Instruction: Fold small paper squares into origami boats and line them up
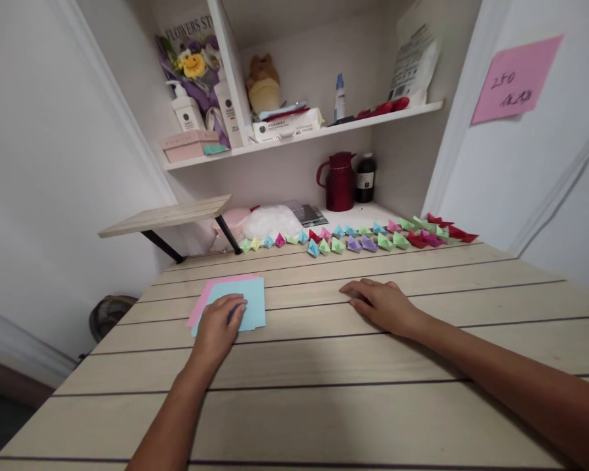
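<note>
My left hand (pixel 218 327) lies on a light blue sheet of paper (pixel 252 302), fingers bent down onto it. That sheet tops a small stack, and a pink sheet (pixel 210 288) shows under it at the left. My right hand (pixel 380 302) rests flat on the wooden table (pixel 324 392), fingers stretched toward the left, holding nothing. Several small folded paper boats (pixel 353 241) in green, blue, pink, purple and red stand in rows along the far edge of the table.
A dark red jug (pixel 338 181) and a dark bottle (pixel 366 176) stand at the back under a white shelf (pixel 304 137) crowded with bottles, boxes and a bag. A small wooden side shelf (pixel 169 214) juts out at left. A pink note (pixel 515 78) hangs on the right wall.
</note>
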The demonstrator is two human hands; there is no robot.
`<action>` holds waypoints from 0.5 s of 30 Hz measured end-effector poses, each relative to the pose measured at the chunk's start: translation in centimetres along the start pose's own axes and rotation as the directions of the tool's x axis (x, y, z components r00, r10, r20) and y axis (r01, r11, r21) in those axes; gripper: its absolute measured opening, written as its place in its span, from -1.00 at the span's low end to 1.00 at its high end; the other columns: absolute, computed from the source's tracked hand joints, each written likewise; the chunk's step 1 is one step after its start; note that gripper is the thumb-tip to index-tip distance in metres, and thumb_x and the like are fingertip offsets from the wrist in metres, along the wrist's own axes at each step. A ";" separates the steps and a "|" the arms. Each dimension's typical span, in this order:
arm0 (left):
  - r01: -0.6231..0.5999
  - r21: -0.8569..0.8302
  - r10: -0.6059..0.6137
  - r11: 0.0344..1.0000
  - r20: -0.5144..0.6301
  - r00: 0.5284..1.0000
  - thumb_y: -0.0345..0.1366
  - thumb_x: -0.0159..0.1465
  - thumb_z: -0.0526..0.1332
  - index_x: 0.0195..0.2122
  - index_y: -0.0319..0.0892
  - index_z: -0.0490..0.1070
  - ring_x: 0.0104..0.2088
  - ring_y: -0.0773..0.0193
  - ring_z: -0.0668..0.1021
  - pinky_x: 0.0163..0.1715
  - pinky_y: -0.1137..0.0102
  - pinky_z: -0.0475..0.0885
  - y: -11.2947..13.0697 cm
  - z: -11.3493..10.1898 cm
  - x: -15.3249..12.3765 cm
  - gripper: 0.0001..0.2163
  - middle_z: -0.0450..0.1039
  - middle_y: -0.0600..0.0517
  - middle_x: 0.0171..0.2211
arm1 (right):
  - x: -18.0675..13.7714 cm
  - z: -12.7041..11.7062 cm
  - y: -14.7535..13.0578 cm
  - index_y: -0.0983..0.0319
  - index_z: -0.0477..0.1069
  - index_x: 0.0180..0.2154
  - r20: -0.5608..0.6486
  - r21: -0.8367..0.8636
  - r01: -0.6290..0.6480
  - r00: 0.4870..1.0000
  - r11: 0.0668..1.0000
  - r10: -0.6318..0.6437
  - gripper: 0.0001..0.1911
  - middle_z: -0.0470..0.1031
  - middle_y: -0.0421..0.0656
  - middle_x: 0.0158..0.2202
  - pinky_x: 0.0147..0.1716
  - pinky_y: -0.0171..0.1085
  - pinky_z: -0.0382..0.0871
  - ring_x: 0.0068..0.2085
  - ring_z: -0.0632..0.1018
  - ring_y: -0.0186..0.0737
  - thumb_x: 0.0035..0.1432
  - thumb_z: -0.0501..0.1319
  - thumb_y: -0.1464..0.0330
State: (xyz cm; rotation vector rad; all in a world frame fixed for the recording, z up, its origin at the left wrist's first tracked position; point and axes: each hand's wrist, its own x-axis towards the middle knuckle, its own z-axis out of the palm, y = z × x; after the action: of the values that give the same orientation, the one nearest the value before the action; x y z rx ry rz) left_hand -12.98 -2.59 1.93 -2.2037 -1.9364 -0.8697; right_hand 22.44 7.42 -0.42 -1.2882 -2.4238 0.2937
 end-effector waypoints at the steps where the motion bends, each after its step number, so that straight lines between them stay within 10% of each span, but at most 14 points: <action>1: -0.004 0.001 0.004 1.000 -0.013 1.000 -0.23 0.32 0.06 -0.22 -0.10 0.53 -0.06 0.12 0.53 -0.03 0.17 0.40 -0.1 0.2 -0.1 -0.76 0.55 -0.05 -0.10 | 0.4 -0.1 -0.7 0.12 0.42 -0.04 0.018 0.013 -0.016 1.000 1.000 0.016 -0.70 0.50 -0.09 -0.14 -0.12 -0.08 0.26 -0.17 0.52 -0.08 0.20 0.09 0.36; 6: -0.015 0.007 0.015 1.000 -0.036 0.999 -0.32 0.29 0.09 -0.26 -0.09 0.52 -0.14 0.10 0.51 -0.10 0.16 0.38 -0.2 0.9 -0.3 -0.81 0.55 -0.04 -0.19 | 3.1 1.2 -7.2 0.17 0.41 -0.09 0.020 0.269 0.178 0.982 0.946 -0.190 -0.68 0.34 -0.09 -0.08 -0.25 -0.26 0.34 -0.30 0.48 -0.26 0.06 0.22 0.44; 10: -0.011 -0.013 0.011 1.000 -0.035 0.999 -0.36 0.29 0.07 -0.25 -0.09 0.51 -0.16 0.13 0.49 -0.12 0.20 0.37 -0.4 1.1 -0.2 -0.79 0.53 -0.03 -0.19 | 5.4 3.7 -12.3 0.06 0.37 0.00 -0.047 0.232 0.480 0.874 0.846 -0.483 -0.45 0.24 -0.14 0.06 -0.15 -0.26 0.33 -0.14 0.44 -0.21 -0.04 0.24 0.58; 15: 0.013 -0.060 -0.014 0.998 -0.027 1.000 -0.36 0.28 0.06 -0.26 -0.09 0.50 -0.15 0.14 0.48 -0.12 0.21 0.37 -1.0 1.1 -0.1 -0.79 0.52 -0.02 -0.18 | 8.1 6.2 -13.1 0.04 0.34 0.09 -0.012 0.494 0.415 0.882 0.764 -0.471 -0.30 0.25 -0.16 -0.02 -0.21 -0.31 0.38 -0.26 0.42 -0.33 -0.11 0.41 0.51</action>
State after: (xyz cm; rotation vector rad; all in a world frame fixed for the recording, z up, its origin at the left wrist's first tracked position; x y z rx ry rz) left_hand -13.49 -2.05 0.68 -2.2010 -1.9401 -0.9671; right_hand 5.84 6.73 0.43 -0.4661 -2.4318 0.7927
